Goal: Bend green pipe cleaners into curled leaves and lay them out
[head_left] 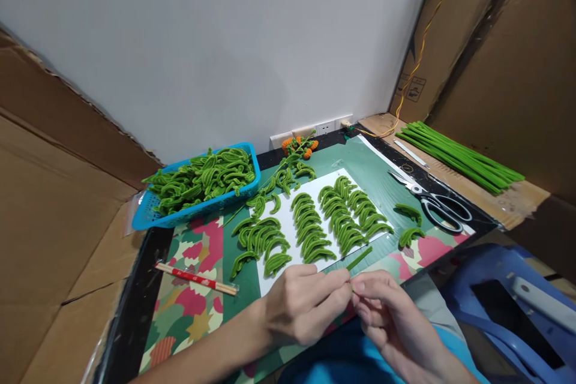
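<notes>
Both hands meet at the table's near edge over a short green pipe cleaner (360, 258). My left hand (310, 303) is closed, its fingertips pinching the lower part of the piece, which pokes up past the fingers. Against it, the thumb and forefinger of my right hand (382, 300) pinch at the same spot; that end is mostly hidden. Just beyond the hands, curved green pipe-cleaner leaves (308, 228) lie in overlapping rows on a white sheet of paper (288, 216). Two more leaf pieces (409, 237) rest to the right, near black-handled scissors (443, 207).
A blue basket (198, 210) heaped with leaves stands back left. Chopsticks in a red wrapper (195, 278) lie at left. Orange flowers (299, 147) sit at the back; long green pipe cleaners (459, 156) and a white pen (411, 153) lie right. A blue stool (490, 312) holds a phone (515, 321).
</notes>
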The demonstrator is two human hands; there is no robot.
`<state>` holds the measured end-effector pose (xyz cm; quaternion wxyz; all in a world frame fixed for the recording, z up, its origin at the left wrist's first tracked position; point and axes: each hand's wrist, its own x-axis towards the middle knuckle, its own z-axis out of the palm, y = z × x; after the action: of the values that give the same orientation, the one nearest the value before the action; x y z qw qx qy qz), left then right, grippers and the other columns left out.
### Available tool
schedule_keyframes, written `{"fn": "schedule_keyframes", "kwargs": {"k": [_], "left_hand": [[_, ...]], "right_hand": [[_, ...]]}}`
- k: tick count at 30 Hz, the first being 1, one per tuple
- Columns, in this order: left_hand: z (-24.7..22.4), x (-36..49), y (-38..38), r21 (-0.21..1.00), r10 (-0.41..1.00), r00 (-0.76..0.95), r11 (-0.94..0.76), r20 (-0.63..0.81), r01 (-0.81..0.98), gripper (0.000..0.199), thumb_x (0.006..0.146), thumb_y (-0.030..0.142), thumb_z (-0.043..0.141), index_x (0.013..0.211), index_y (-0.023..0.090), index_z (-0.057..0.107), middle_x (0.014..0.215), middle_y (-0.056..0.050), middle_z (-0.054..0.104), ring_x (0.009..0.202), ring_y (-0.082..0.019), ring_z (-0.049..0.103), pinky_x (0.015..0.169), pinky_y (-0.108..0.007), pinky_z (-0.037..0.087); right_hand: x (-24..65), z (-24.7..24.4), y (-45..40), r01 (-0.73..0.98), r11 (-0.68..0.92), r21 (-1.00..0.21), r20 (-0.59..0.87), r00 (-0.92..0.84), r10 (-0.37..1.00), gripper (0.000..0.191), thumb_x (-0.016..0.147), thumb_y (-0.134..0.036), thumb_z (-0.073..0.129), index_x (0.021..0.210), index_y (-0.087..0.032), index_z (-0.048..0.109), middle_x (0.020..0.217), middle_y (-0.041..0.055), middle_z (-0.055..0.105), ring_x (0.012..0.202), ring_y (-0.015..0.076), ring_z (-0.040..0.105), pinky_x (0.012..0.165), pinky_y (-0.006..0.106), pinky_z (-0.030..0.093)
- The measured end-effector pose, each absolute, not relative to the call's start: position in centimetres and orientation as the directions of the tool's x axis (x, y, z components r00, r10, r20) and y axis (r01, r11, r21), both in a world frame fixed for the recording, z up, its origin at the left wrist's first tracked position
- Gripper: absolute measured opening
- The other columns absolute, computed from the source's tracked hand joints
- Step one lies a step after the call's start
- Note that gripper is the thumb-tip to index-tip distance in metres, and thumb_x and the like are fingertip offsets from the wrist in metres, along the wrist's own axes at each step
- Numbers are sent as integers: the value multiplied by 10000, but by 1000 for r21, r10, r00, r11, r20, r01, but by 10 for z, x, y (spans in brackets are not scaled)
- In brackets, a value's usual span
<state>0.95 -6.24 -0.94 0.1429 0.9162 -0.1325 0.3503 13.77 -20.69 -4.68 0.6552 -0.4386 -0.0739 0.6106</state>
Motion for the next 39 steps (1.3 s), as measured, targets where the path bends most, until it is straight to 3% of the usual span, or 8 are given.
{"fn": "schedule_keyframes", "kwargs": {"k": [5, 9, 18, 25, 31, 33, 36, 39], "left_hand": [[-9, 7, -66, 578, 196, 820, -794, 538, -190, 120, 1106, 146, 551, 1149, 159, 662, 935, -83, 777, 704, -159, 695, 589, -251, 499], [-2, 9, -72, 876, 458, 865, -479, 203, 48, 86, 1054, 266, 704, 1057, 181, 713, 820, 5, 687, 591, -98, 563, 552, -205, 459], [5, 18, -68, 951, 393, 879, 251, -270, 180, 380, 1052, 550, 696, 989, 177, 651, 634, 51, 603, 426, -73, 527, 399, -156, 359], [5, 22, -64, 865, 264, 883, 436, -388, 249, 425, 986, 551, 800, 921, 145, 691, 659, 10, 689, 331, -46, 479, 302, -135, 346], [8, 18, -71, 952, 449, 840, 177, -304, 250, 355, 1028, 504, 753, 998, 163, 655, 780, -28, 763, 340, -44, 471, 312, -156, 297], [2, 13, -72, 967, 546, 837, -193, -35, 167, 197, 1085, 348, 675, 1017, 164, 689, 788, -39, 760, 437, -78, 564, 396, -175, 400], [-10, 6, -72, 681, 369, 787, -727, 494, -87, 154, 1053, 99, 604, 1103, 170, 732, 930, -93, 803, 772, -189, 768, 666, -251, 598], [-15, 6, -71, 619, 373, 746, -782, 552, -67, 153, 1046, 82, 648, 1134, 176, 731, 932, -73, 809, 750, -171, 758, 672, -236, 592]], "right_hand": [[156, -33, -209, -215, 89, -973, -10, 419, 908, 420, 978, -454, 788, 676, -167, 737, 579, -7, 538, 510, 96, 406, 464, 241, 283], [173, -18, -210, 412, 298, -861, 457, 374, 807, 170, 1022, -166, 697, 870, -193, 768, 690, 6, 638, 601, 131, 523, 549, 268, 395], [190, -24, -204, 748, 455, -483, 736, 65, 674, 291, 983, 51, 625, 1189, -131, 720, 945, 110, 773, 793, 191, 724, 736, 292, 598], [202, -29, -204, 865, 442, -238, 786, -96, 610, 250, 1004, 4, 637, 1219, -93, 718, 932, 134, 796, 737, 209, 689, 705, 336, 551], [189, -19, -199, 642, 383, -665, 600, 154, 785, 191, 1027, -71, 611, 939, -159, 755, 753, 34, 657, 614, 144, 569, 563, 279, 448], [184, -16, -196, 454, 270, -849, 420, 270, 866, 273, 1049, -168, 635, 798, -177, 744, 672, 0, 584, 569, 132, 509, 511, 276, 383], [178, -14, -195, 228, 173, -958, 238, 301, 923, 388, 1054, -279, 663, 682, -186, 721, 625, -2, 568, 580, 146, 515, 505, 275, 384], [177, -13, -196, 320, 201, -926, 311, 344, 886, 294, 1055, -234, 661, 789, -192, 781, 677, 7, 634, 588, 144, 538, 524, 275, 410]]}}
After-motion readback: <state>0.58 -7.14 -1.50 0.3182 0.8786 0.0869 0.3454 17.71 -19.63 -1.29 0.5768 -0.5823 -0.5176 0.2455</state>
